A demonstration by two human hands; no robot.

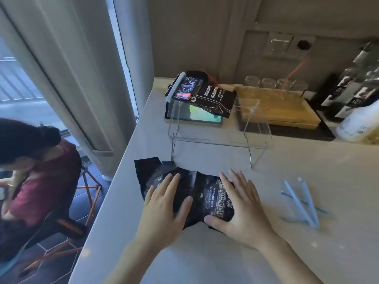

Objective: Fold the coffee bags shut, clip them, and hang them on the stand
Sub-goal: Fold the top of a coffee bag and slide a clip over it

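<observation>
A black coffee bag [202,194] lies flat on the pale counter, its open top end pointing left. My left hand [164,203] rests flat on its left half with fingers spread. My right hand [240,203] lies flat on its right half. A clear acrylic stand [217,138] sits just behind the bag. A second black coffee bag [207,95] hangs at the stand's far left, closed by a white clip [176,86]. Two pale blue clips [301,201] lie on the counter to the right of my right hand.
A tablet [194,117] lies under the stand. A wooden tray [276,107] with upturned glasses stands behind, bottles at the far right. The counter's left edge [123,171] drops to a floor where a person in a red top [41,181] sits.
</observation>
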